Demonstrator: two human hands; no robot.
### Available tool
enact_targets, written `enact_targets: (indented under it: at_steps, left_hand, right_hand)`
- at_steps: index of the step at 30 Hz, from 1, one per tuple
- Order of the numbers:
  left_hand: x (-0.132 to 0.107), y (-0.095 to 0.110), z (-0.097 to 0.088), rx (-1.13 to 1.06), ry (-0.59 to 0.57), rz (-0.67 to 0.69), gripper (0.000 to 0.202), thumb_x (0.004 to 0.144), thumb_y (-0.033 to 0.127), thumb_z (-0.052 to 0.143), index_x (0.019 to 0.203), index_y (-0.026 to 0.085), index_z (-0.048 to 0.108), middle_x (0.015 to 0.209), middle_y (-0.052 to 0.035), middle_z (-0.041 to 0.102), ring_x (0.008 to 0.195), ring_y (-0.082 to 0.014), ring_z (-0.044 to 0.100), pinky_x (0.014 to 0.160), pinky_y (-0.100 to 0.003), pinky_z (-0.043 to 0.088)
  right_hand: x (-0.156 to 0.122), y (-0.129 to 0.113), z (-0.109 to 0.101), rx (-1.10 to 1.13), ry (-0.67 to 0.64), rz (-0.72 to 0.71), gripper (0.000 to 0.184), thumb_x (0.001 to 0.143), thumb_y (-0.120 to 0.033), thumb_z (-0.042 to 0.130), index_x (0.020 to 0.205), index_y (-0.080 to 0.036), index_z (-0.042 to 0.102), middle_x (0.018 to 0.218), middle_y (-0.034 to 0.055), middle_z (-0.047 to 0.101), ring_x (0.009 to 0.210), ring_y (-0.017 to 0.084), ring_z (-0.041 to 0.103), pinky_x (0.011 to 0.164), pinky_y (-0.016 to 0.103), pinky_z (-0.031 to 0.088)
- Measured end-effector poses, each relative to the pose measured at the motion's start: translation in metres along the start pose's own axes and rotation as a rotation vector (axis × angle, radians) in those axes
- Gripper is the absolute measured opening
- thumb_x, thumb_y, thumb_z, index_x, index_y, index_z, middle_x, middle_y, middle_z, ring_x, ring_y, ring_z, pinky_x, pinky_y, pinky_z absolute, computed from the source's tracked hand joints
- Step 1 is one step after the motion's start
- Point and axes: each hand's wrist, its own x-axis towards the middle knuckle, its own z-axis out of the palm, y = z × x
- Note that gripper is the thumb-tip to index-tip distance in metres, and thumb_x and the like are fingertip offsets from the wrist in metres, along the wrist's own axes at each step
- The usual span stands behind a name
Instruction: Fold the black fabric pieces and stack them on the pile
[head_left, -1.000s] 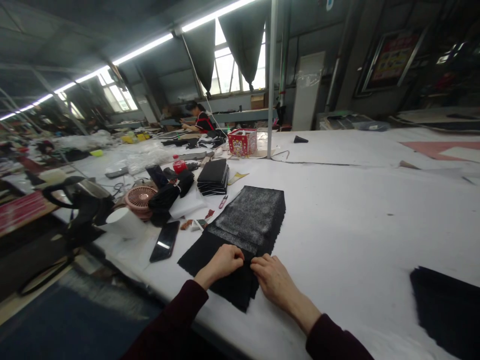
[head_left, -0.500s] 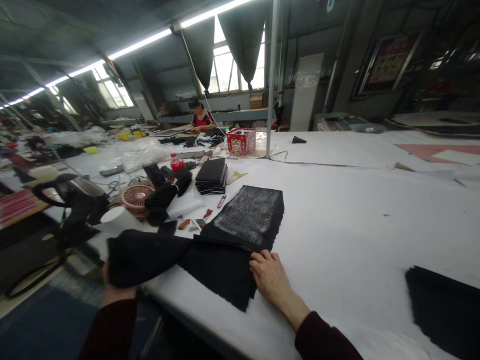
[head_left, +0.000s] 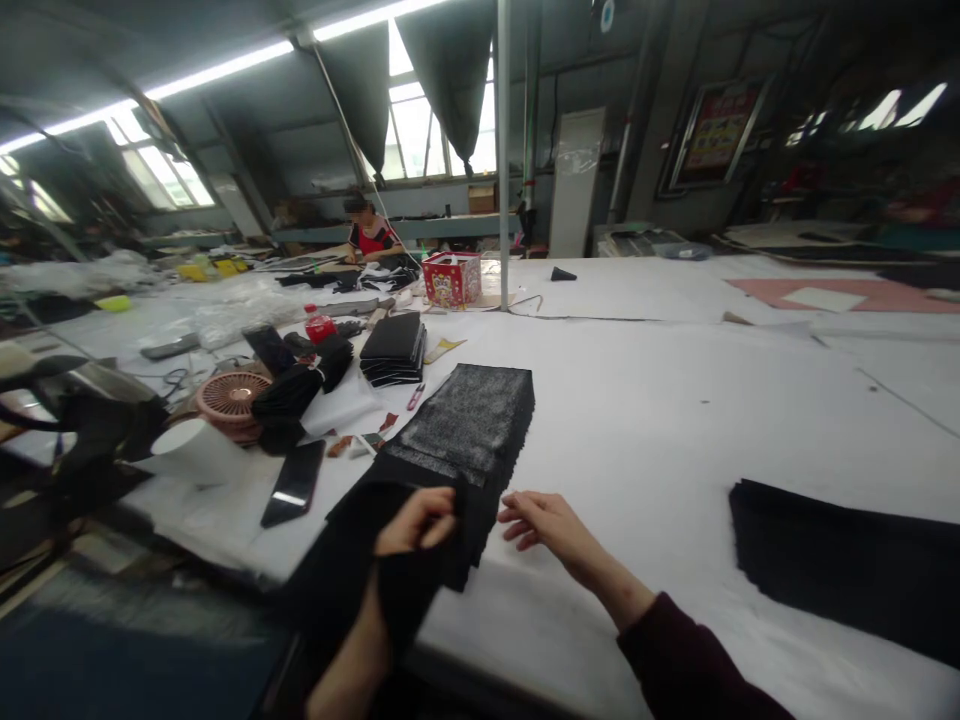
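Observation:
Near the table's front edge lies a stack of black cloth pieces [head_left: 472,415] with a speckled grey top and ragged sides. My left hand [head_left: 416,522] is closed on a black cloth piece [head_left: 409,590], which drapes over the wrist and hangs toward the table edge. Just right of the stack, my right hand [head_left: 551,530] hovers with fingers bent and a little apart, holding nothing. More black cloth [head_left: 840,560] rests on the table at the right.
Left of the stack are a phone [head_left: 294,485], a pink fan [head_left: 232,400], a bundle of black cloth [head_left: 304,385], pink snips [head_left: 415,397] and a pile of black folded pieces [head_left: 393,348]. Behind stand a red box [head_left: 451,278] and a pole [head_left: 504,160]. Another person [head_left: 371,230] sits farther back.
My left hand has swung right with the black cloth, from the table's left edge to the near end of the stack. My right hand has come off the cloth. The view has turned right.

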Motion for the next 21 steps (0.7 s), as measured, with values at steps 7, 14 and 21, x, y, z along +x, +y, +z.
enact_targets:
  at_steps: [7,14,21]
  left_hand:
    - [-0.073,0.016,0.167,0.189,-0.689,0.442,0.017,0.093,0.020,0.045,0.101,0.024,0.059,0.107,-0.0038,0.065,0.098,-0.0193,0.060,0.089,-0.031,0.046]
    - [-0.014,-0.004,0.170,0.693,-0.763,0.619,0.029,0.087,0.016,0.054,0.116,0.019,0.056,0.122,-0.0087,0.059,0.112,-0.0264,0.052,0.095,-0.039,0.042]
    - [0.015,-0.026,0.168,0.857,-0.787,0.693,0.016,0.088,0.021,0.058,0.104,0.020,0.059,0.109,-0.0072,0.060,0.101,-0.0260,0.055,0.085,-0.039,0.046]
  right_hand:
    - [-0.067,0.048,-0.093,0.134,0.020,0.290,0.055,0.082,-0.066,0.053,0.075,-0.013,0.067,0.066,0.0034,0.063,0.059,0.013,0.052,0.057,0.025,0.041]
    - [-0.076,0.068,-0.107,-0.225,0.260,0.296,0.021,0.079,-0.032,0.062,0.081,-0.014,0.072,0.070,0.0030,0.067,0.067,0.015,0.056,0.062,0.026,0.039]
    - [-0.070,0.068,-0.075,-0.493,0.515,0.302,0.017,0.088,-0.025,0.056,0.093,-0.021,0.072,0.089,0.0069,0.069,0.089,0.022,0.060,0.077,0.030,0.038]
